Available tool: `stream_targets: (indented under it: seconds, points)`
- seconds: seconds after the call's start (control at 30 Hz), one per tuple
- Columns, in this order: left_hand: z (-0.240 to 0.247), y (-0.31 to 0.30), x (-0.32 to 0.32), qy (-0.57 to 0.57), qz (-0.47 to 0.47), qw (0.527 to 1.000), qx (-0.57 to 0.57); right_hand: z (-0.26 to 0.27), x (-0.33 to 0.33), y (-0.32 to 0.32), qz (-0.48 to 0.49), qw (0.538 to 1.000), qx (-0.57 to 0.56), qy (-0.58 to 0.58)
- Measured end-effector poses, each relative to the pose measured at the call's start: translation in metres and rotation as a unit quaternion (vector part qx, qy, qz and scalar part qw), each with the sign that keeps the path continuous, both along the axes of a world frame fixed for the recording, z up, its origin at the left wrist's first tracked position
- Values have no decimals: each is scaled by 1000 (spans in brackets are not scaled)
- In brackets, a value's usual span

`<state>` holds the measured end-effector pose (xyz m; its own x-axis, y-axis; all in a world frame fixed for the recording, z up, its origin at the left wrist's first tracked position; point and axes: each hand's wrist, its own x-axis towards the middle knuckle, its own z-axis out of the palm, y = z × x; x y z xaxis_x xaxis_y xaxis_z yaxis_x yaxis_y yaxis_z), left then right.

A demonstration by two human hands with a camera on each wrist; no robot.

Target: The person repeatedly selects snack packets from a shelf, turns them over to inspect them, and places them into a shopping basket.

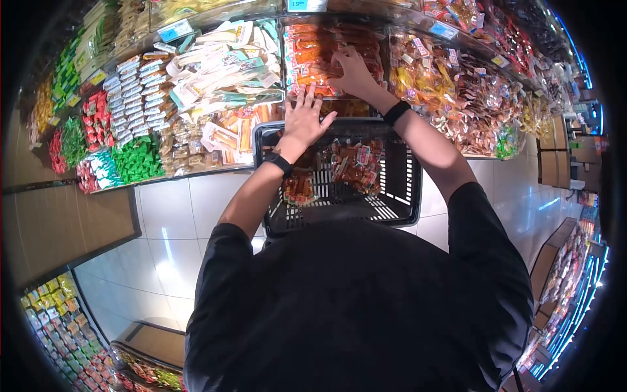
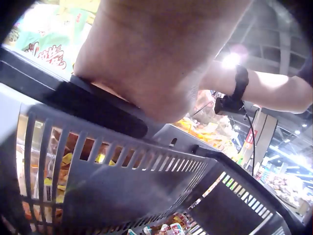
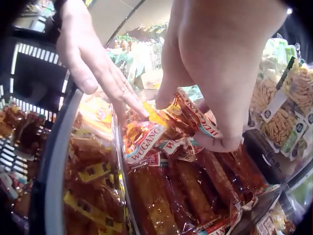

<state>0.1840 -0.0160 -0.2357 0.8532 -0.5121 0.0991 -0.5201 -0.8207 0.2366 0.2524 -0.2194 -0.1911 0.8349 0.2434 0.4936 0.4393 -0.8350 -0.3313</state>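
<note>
A bin of orange-red snack packets (image 1: 304,49) lies in front of me. My right hand (image 1: 356,73) reaches over the packets with bent fingers. The right wrist view shows it pinching a clear snack packet (image 3: 203,117) lettered WUGANG between thumb and fingers. My left hand (image 1: 304,123) is spread, fingers extended, its fingertips on packets at the bin's near edge. Beneath my wrists, the black shopping basket (image 1: 320,214) stands against the display. Several similar packets (image 1: 356,163) lie inside it.
White and green packets (image 1: 228,65) fill the compartment to the left. Bags of yellowish snacks (image 1: 418,68) sit to the right. A lower bin of packets (image 3: 88,181) lies between the basket and the WUGANG bin. Tiled floor (image 1: 163,209) shows left of the basket.
</note>
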Motion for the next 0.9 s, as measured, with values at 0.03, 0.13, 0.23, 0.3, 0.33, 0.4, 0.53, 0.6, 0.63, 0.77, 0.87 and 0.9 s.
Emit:
stream_targets:
  seconds: [0.03, 0.13, 0.23, 0.3, 0.33, 0.4, 0.53, 0.6, 0.63, 0.77, 0.87, 0.9]
  points:
    - [0, 0, 0, 0, 3, 1000, -1, 1, 0, 1, 9, 999, -6, 44]
    - [-2, 0, 0, -18, 0, 1000, -2, 0, -1, 7, 34, 998, -17, 59]
    - [-5, 0, 0, -20, 0, 1000, -3, 0, -3, 22, 35, 997, -64, 19]
    - [-6, 0, 1, -27, -2, 1000, -1, -2, -1, 28, 24, 994, -104, 8]
    - [-6, 0, 1, -28, -1, 1000, -1, -5, 0, 29, 30, 987, -159, -23]
    - [-5, 0, 1, -30, -3, 1000, -1, -6, 3, 33, 37, 975, -212, -55]
    - [-3, 0, 0, -24, 0, 1000, -4, -3, 7, 37, 84, 945, -297, -110]
    - [-1, 0, 0, -18, 1, 1000, 0, -1, 12, 36, 108, 937, -309, -121]
    - [0, 0, -1, -11, 1, 1000, 5, 0, 14, 35, 126, 930, -324, -118]
    - [5, 0, 0, -6, 0, 1000, 1, -9, 33, 22, 216, 921, -315, -79]
    - [2, 0, 1, -12, -4, 1000, 5, -6, 36, 25, 235, 915, -318, -82]
    - [1, 0, 0, -13, -2, 1000, -4, -6, 33, 28, 226, 925, -298, -60]
